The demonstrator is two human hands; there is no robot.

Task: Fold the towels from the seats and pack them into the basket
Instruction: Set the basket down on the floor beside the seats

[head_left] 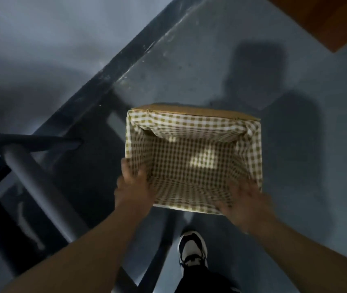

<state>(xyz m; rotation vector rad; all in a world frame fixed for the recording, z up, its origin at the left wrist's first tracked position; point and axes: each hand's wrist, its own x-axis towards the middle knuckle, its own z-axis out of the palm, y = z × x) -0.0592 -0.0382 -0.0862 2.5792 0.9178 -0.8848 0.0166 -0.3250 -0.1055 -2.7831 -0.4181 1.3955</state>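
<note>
Basket (193, 123), lined in checked cloth, is gripped at its near corners by both hands (133, 182) (246, 204), mid-frame above the floor (189, 70).

The basket (193, 157) is seen at the centre of the frame, above the floor (295, 123). Its lower left corner is gripped by the left hand (134, 180), its lower right corner by the right hand (246, 206). A shoe (193, 248) is placed below it, a railing (41, 187) at lower left.
</note>
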